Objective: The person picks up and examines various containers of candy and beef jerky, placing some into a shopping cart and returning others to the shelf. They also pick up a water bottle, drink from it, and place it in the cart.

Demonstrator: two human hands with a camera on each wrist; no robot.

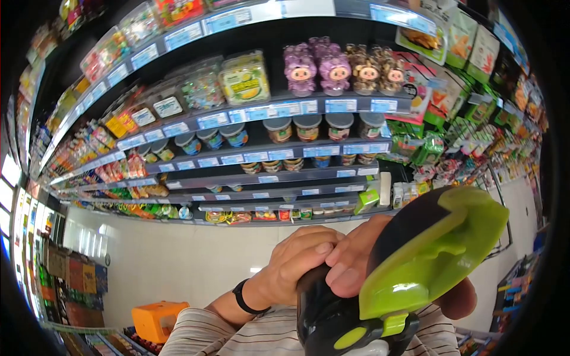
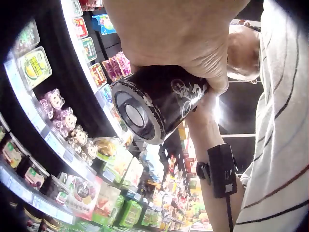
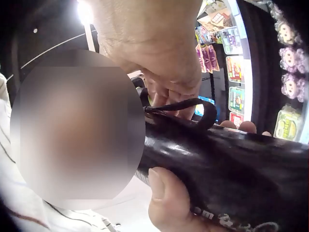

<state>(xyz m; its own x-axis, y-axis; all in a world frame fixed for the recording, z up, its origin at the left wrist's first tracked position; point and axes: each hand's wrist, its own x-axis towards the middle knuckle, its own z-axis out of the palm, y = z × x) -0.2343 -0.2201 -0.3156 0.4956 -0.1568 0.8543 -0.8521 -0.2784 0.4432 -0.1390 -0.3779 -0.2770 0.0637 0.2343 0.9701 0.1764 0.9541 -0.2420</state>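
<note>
A black water bottle point(image 1: 320, 308) with a flipped-up green lid point(image 1: 409, 267) is close to the head camera, its mouth end turned toward the person. My left hand point(image 1: 300, 258) grips the bottle's body; a black band circles that wrist. The fingers of my right hand point(image 1: 350, 261) curl around the bottle behind the lid, which hides part of them. In the left wrist view the scuffed round base point(image 2: 137, 113) points away toward the shelves. A black strap loop point(image 3: 207, 113) lies over the bottle in the right wrist view, where the left thumb point(image 3: 169, 198) presses its side.
Shop shelves point(image 1: 249, 113) curve across the front, holding tubs point(image 1: 279, 129), clear boxes of sweets point(image 1: 244, 80) and purple doll-shaped packs point(image 1: 301, 71). Bagged snacks point(image 1: 433, 148) hang at the right. An orange stool or crate point(image 1: 157, 320) stands on the pale floor point(image 1: 154, 255) behind at left.
</note>
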